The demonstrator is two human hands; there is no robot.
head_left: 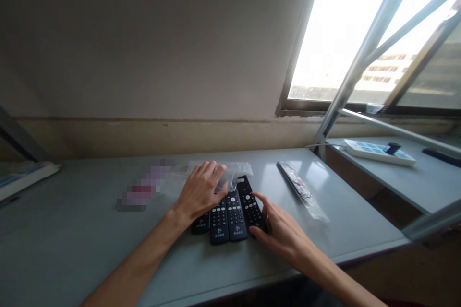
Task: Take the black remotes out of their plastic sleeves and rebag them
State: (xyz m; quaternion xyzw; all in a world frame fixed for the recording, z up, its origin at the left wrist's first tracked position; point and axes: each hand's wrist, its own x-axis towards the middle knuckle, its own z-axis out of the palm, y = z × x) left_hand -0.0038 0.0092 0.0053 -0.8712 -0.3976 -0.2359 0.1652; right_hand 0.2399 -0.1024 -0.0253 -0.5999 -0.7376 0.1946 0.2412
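Observation:
Several black remote controls (236,223) lie side by side on the grey desk. My left hand (203,187) rests over their far ends, fingers reaching forward and thumb apart, close to a clear plastic bag (237,169). At the right end of the row, one remote control (248,197) sits at a slant. My right hand (281,230) has it between the thumb, which crosses its near end, and the fingers along its right side. Part of the leftmost remote control (200,224) is hidden under my left hand.
A remote-like item in clear wrapping (300,187) lies on the desk's right side. A blurred pink item (146,187) is at the left. A power strip (380,152) sits on the neighbouring desk beyond a metal post (345,86). Another white strip (29,178) stands far left.

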